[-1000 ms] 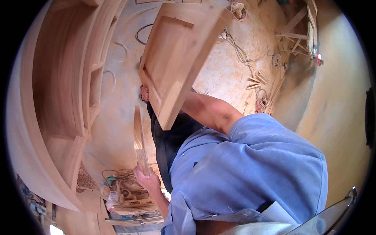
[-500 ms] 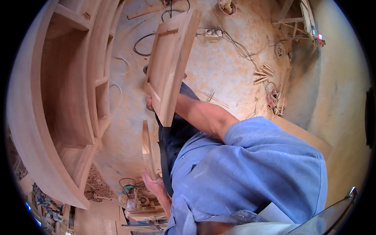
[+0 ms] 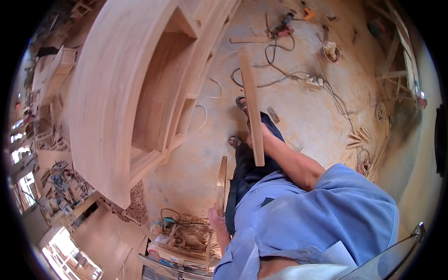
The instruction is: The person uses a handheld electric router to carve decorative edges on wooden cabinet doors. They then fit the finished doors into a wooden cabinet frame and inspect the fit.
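Note:
My right hand (image 3: pixel 255 138) is closed around the lower part of a framed wooden cabinet door (image 3: pixel 252 105). This door stands nearly upright in front of my legs and shows mostly its long edge. At my left side, my left hand (image 3: pixel 216 219) grips a second wooden panel (image 3: pixel 221 183), also seen almost edge-on, so its face is hidden. The fingers of both hands are partly covered by the wood. To the left of both panels is a large unpainted wooden cabinet (image 3: pixel 103 93) with open compartments.
Cables cross the floor to a white power strip (image 3: pixel 314 82). Beyond lie a red power tool (image 3: pixel 282 31), an orange drill (image 3: pixel 308 12) and a bucket (image 3: pixel 330 53). Short wood strips (image 3: pixel 358 137) lie at right. Shavings (image 3: pixel 136 203) and a cluttered box (image 3: pixel 184 240) are at lower left.
My view has swung left, so the cabinet and floor items appear farther right. The door in my right hand has turned from showing its recessed face to edge-on. Both hands keep their holds.

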Demonstrator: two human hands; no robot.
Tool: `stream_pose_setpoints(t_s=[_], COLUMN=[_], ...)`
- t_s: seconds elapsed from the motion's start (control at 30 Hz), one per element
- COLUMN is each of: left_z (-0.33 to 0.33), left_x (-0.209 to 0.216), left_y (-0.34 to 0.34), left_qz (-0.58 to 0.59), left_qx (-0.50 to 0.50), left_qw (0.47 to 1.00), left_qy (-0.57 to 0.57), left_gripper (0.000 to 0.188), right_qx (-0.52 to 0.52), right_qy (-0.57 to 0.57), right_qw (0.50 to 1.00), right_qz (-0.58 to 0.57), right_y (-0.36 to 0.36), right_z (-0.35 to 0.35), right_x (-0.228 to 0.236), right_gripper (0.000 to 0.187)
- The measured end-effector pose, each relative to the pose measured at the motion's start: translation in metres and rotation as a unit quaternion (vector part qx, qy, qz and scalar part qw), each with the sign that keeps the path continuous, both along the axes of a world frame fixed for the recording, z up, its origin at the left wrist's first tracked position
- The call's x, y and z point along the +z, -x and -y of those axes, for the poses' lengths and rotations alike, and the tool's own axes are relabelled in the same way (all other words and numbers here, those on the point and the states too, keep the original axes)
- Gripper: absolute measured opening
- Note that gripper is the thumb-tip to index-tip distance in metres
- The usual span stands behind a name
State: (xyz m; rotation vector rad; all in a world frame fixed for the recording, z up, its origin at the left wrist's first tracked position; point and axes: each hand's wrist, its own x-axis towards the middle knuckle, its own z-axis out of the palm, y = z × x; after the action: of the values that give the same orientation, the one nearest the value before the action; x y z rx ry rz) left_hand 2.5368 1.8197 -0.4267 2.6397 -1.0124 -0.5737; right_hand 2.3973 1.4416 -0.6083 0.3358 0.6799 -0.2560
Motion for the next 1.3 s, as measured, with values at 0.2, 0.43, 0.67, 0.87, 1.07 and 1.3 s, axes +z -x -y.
stream_pose_setpoints(t_s=[0.2, 0.43, 0.67, 0.87, 1.07, 1.3], left_z=[0.009, -0.034, -0.022, 0.002, 0.055, 0.097], left_x=[0.038, 0.013, 0.01, 0.014, 0.029, 0.044], left_y=[0.014, 0.031, 0.035, 0.048, 0.072, 0.103], left_qz=[-0.048, -0.096, -0.101, -0.083, -0.079, -0.086], left_qx=[0.108, 0.198, 0.232, 0.239, 0.221, 0.31], left_qw=[0.993, 0.975, 0.967, 0.966, 0.972, 0.947], left_qy=[0.023, -0.045, -0.038, -0.051, -0.021, -0.019], left_gripper=[0.05, 0.057, 0.058, 0.057, 0.041, 0.038], right_qx=[-0.166, 0.22, 0.269, 0.282, 0.162, 0.085], right_qy=[0.186, 0.612, 0.904, 0.954, 0.971, 0.971], right_qw=[0.934, 0.417, 0.02, -0.097, -0.119, -0.158], right_qz=[-0.257, -0.635, -0.331, -0.013, 0.126, 0.161], right_y=[0.019, -0.013, -0.052, -0.137, -0.192, -0.255], right_z=[0.1, 0.219, 0.236, 0.244, 0.249, 0.269], right_x=[0.027, 0.111, 0.193, 0.259, 0.273, 0.274], right_gripper=[0.045, 0.031, 0.028, 0.038, 0.037, 0.033])
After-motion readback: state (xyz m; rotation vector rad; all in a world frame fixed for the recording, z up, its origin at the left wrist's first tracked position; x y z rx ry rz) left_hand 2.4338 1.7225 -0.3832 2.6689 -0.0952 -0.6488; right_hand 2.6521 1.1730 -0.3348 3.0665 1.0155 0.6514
